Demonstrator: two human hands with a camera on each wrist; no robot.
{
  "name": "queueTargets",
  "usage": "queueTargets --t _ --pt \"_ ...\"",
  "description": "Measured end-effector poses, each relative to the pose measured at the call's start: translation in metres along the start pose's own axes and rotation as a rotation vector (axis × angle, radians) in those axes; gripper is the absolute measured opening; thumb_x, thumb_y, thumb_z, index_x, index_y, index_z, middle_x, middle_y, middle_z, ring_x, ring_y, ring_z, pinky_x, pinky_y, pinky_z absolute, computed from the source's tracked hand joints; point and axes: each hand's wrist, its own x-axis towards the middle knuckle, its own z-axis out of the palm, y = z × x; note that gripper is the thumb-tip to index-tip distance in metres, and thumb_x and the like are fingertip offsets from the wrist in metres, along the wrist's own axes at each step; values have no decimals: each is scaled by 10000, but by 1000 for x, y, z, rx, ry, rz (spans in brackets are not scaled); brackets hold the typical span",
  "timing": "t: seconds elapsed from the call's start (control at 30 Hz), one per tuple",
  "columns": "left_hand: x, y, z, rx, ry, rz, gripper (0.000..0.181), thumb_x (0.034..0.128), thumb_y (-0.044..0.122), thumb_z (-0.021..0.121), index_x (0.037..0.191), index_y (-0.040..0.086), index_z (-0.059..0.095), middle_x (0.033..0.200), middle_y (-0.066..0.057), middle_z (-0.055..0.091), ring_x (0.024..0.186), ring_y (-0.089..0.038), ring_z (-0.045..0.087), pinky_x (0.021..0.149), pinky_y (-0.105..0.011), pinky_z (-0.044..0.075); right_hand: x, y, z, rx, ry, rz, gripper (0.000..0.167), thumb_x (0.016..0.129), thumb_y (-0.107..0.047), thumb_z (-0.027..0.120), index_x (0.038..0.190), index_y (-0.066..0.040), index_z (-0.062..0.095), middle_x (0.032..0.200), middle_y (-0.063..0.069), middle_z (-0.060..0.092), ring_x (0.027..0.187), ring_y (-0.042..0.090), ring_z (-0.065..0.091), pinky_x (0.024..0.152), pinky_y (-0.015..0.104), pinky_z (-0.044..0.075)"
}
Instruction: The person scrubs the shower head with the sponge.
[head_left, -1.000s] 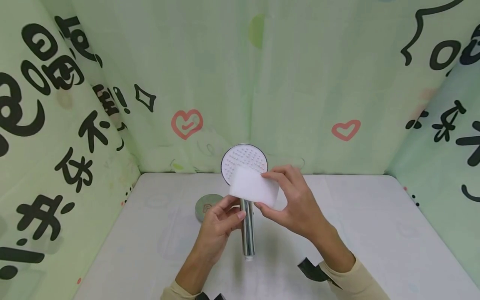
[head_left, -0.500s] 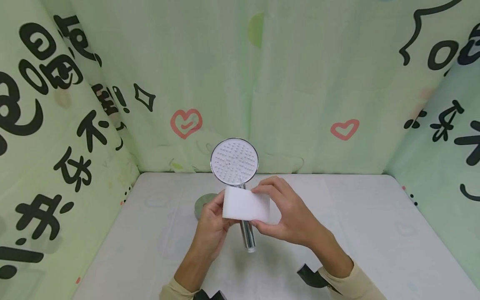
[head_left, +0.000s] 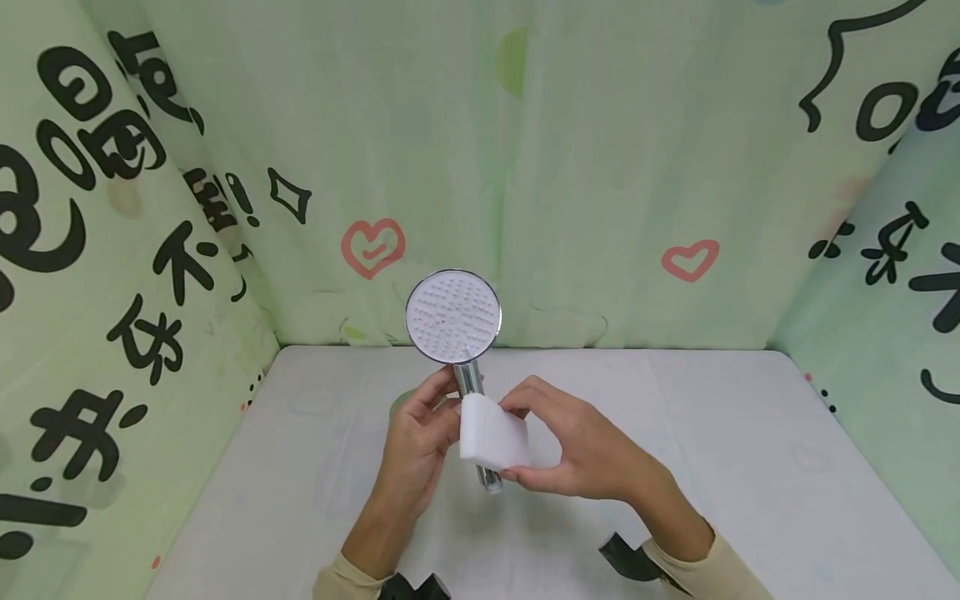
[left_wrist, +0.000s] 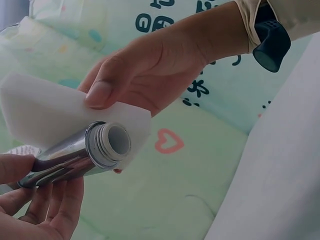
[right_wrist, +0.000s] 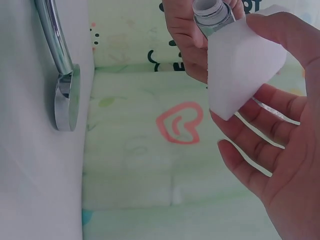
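In the head view my left hand [head_left: 415, 446] holds a shower head [head_left: 453, 317] by its chrome handle, with the round white nozzle face turned toward me. My right hand [head_left: 581, 442] pinches a white sponge [head_left: 491, 433] between thumb and fingers. The sponge lies against the handle's lower half and covers part of it. From the left wrist view, the handle's threaded end [left_wrist: 116, 141] sticks out beside the sponge [left_wrist: 45, 112]. Thumb and fingers of the right hand [right_wrist: 285, 130] grip the sponge's edges in the right wrist view.
A chrome-handled piece with a round, shiny head [right_wrist: 67, 97] lies on the white table [right_wrist: 30, 175]. The head view shows only a green sliver of a disc [head_left: 400, 402] behind my left hand. Green printed curtains [head_left: 585, 167] stand around the table's back and sides.
The sponge has moved down along the handle, from just below the nozzle face toward the threaded end. The shower head has shifted left and up, and its face is now uncovered.
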Motion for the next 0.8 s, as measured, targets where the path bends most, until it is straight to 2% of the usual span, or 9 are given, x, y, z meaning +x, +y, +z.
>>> queueTargets --t 0.13,0.27,0.37,0.57,0.8 --pt "0 2 -2 10 34 4 442 975 -26 607 1405 62 563 1263 -148 575 1038 -214 662 812 -287 586 -3 0 0 61 -68 43 504 842 -327 832 1245 -228 545 1159 -130 565 1073 40 591 900 255 534" --pt "0 3 -2 20 53 6 441 971 -10 628 1398 85 575 1265 -154 571 1019 -222 654 818 -312 592 -4 1 1 134 -88 67 500 847 -300 836 1246 -228 543 1159 -124 585 1075 62 616 938 296 536" --pt "0 2 -2 13 33 13 446 966 -6 636 1400 75 573 1255 -151 581 1035 -229 663 816 -323 595 -3 1 1 142 -66 84 497 850 -301 835 1247 -226 545 1151 -123 588 1061 68 627 937 306 539" --pt "1 -2 -2 3 -46 44 466 967 -33 615 1425 1 533 1218 -130 606 1000 -219 687 812 -336 602 1 2 1 116 12 140 503 838 -304 844 1243 -225 558 1145 -124 578 1051 68 626 933 304 544" --pt "-2 -4 1 5 -34 -1 505 965 -29 608 1455 -13 491 1263 -120 580 1095 -227 674 808 -311 591 4 1 1 38 91 146 515 823 -307 850 1248 -211 576 1178 -118 577 1049 67 588 904 272 530"
